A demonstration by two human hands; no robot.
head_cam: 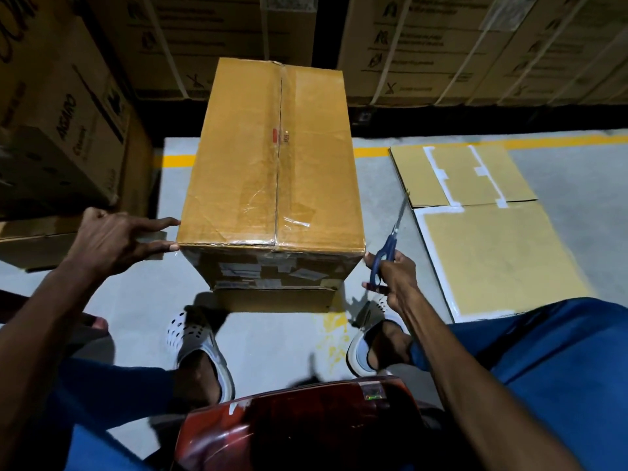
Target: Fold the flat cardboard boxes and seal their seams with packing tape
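Grey concrete floor (pixel 272 338), yellow line (pixel 370 151), stacked cartons (pixel 217 39) behind.

The assembled box (pixel 272 171) stands on the floor (pixel 272 338) in the middle, directly before the person's two feet, and behind it rises a wall of stacked cartons (pixel 475 45). To its left other cartons (pixel 61 124) are piled, and the left hand (pixel 115 237) touches the box's near left corner with its fingertips. To the right of the box, the right hand (pixel 394 277) holds scissors (pixel 387 251) just beside the near right corner, and further right the flat cardboard sheets (pixel 482 226) lie on the floor.
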